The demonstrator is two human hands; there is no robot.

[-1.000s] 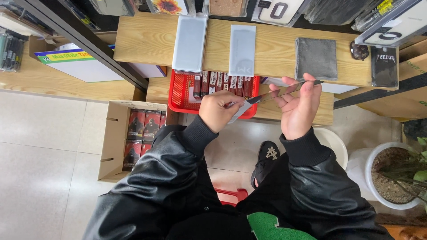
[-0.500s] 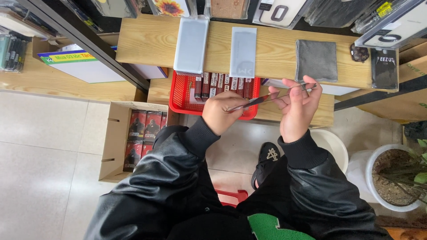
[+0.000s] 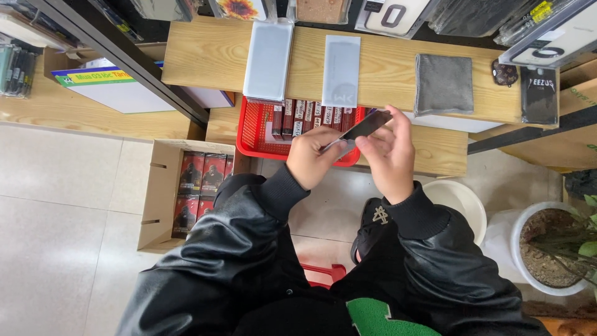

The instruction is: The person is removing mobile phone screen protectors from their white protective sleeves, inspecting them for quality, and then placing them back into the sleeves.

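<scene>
the dark flat slab (image 3: pixel 365 126) in the hands looks glossy and smooth, like glass. bench (image 3: pixel 385 68) is pale matt wood with visible grain. grey cloth (image 3: pixel 443 84) looks soft and fuzzy. red basket (image 3: pixel 255 134) is shiny plastic mesh, cardboard box (image 3: pixel 157 186) plain matt brown, jacket sleeves (image 3: pixel 236 249) smooth leathery black.

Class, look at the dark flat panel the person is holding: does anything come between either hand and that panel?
Nothing visible does. The left hand and right hand both grip the dark panel directly, above the red basket.
</scene>
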